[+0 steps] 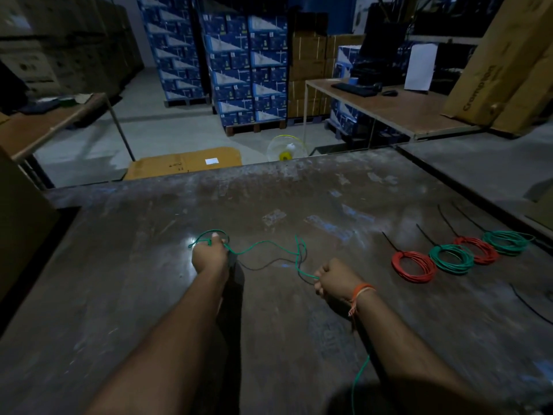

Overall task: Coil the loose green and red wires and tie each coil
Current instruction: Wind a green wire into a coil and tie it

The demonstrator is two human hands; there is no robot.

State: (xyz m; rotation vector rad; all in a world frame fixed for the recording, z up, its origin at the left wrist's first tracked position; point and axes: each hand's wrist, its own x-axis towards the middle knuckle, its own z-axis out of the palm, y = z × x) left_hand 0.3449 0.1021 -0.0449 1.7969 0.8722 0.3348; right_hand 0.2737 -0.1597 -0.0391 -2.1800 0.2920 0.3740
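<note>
Both hands grip a loose green wire (263, 245) over the metal table (149, 295).
Left hand (209, 254) fisted round a small starting loop; right hand (333, 278), right of it, pinches the wire, slack sagging between them. Further right of right hand: four tied coils, nearest red coil (414, 266), alternating red/green, black ties sticking out.

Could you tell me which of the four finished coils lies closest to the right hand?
The red coil at the row's left end, closest to the right hand.
</note>
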